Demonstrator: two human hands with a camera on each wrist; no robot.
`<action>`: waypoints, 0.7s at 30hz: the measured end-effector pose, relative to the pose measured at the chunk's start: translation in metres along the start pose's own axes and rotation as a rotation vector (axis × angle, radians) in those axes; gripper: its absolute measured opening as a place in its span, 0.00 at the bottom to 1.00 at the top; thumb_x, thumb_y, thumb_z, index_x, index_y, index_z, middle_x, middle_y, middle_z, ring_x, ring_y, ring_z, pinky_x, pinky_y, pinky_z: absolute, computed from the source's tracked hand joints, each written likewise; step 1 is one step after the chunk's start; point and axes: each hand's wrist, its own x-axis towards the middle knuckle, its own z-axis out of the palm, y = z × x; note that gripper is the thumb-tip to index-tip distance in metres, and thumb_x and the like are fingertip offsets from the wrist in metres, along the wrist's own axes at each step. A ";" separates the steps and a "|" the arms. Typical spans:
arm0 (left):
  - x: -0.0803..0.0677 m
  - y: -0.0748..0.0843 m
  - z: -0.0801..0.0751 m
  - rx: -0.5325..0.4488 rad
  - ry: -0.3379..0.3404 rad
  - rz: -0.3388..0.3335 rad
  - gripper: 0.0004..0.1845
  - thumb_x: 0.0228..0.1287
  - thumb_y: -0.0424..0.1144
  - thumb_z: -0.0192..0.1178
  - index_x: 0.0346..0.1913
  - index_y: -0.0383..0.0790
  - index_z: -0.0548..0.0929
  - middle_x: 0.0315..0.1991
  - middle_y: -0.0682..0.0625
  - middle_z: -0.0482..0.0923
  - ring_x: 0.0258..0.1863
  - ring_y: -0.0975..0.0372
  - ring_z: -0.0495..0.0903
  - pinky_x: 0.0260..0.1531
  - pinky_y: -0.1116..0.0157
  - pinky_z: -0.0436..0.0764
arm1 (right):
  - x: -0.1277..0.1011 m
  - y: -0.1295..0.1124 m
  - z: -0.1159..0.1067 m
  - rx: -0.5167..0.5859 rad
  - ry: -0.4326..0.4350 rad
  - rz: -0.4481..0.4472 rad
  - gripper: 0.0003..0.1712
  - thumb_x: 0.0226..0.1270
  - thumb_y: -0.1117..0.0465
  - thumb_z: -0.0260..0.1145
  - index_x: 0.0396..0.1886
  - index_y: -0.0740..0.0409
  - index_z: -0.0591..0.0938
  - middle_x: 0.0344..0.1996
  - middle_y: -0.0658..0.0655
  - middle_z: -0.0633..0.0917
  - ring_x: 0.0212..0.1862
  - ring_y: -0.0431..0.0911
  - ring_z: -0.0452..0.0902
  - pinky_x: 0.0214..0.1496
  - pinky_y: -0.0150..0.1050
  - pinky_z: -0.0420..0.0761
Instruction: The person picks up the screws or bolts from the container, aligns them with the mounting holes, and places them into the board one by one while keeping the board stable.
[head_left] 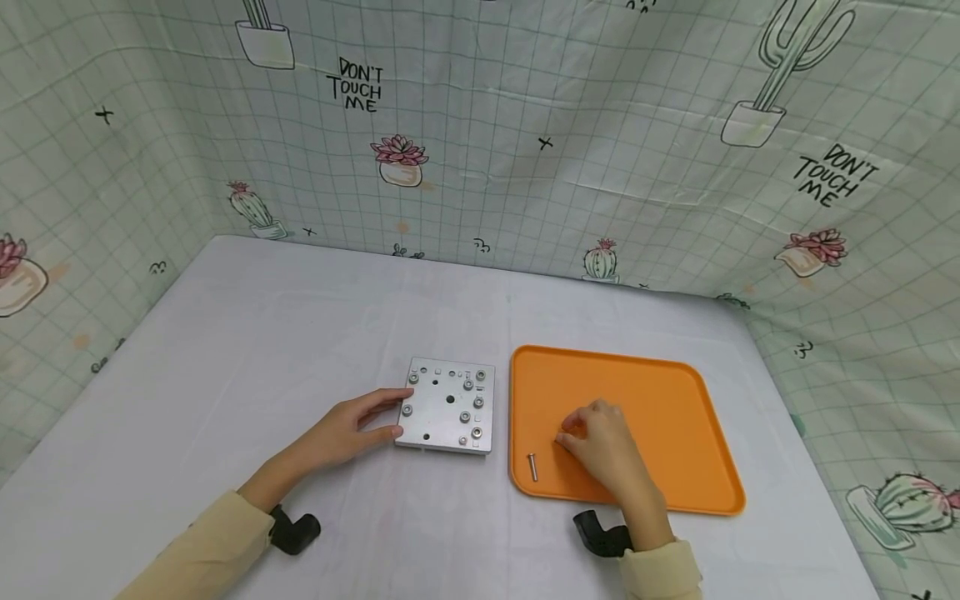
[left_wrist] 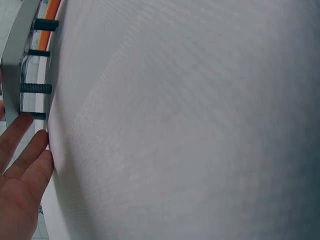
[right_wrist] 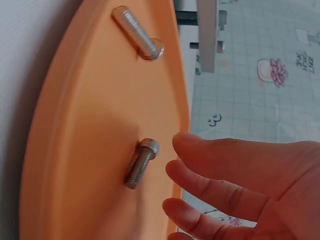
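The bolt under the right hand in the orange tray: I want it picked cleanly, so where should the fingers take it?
Pinch the bolt across its threaded shank from above, thumb and forefinger on opposite sides. It lies flat on the orange tray, and the right hand is already over it.

Both hands point(head_left: 352, 427) low – fingers loosely extended

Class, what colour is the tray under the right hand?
Orange; the tray shows best in the head view.
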 end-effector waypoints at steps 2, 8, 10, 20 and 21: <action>0.000 -0.001 0.000 -0.008 -0.002 -0.003 0.28 0.62 0.44 0.61 0.64 0.44 0.70 0.66 0.48 0.67 0.65 0.53 0.66 0.67 0.58 0.65 | 0.001 0.000 0.002 -0.023 -0.020 0.008 0.09 0.55 0.58 0.71 0.30 0.59 0.83 0.34 0.57 0.77 0.42 0.52 0.67 0.42 0.44 0.75; -0.001 -0.001 -0.001 -0.012 -0.006 0.001 0.28 0.62 0.46 0.60 0.65 0.45 0.69 0.66 0.48 0.66 0.66 0.53 0.66 0.67 0.58 0.64 | 0.003 0.001 0.007 -0.051 -0.058 0.029 0.09 0.54 0.58 0.71 0.26 0.57 0.81 0.30 0.55 0.75 0.36 0.49 0.65 0.35 0.38 0.70; -0.001 -0.002 -0.001 -0.011 -0.006 -0.002 0.28 0.62 0.45 0.61 0.65 0.45 0.69 0.66 0.48 0.66 0.66 0.53 0.66 0.67 0.58 0.64 | 0.003 0.001 0.007 -0.055 -0.060 0.027 0.08 0.55 0.58 0.71 0.26 0.57 0.81 0.30 0.55 0.75 0.36 0.49 0.65 0.34 0.38 0.69; -0.001 0.000 -0.002 0.003 -0.003 -0.013 0.29 0.61 0.44 0.62 0.65 0.44 0.69 0.66 0.48 0.66 0.66 0.53 0.65 0.67 0.59 0.65 | 0.004 -0.002 0.008 -0.062 -0.061 0.010 0.09 0.55 0.58 0.71 0.24 0.57 0.79 0.29 0.55 0.74 0.34 0.48 0.64 0.32 0.36 0.67; -0.001 0.000 -0.002 0.003 -0.002 -0.012 0.29 0.61 0.44 0.62 0.65 0.44 0.69 0.66 0.48 0.66 0.66 0.53 0.65 0.67 0.59 0.65 | 0.004 -0.002 0.008 -0.065 -0.061 0.010 0.09 0.55 0.58 0.71 0.24 0.57 0.79 0.29 0.55 0.74 0.34 0.48 0.64 0.32 0.36 0.67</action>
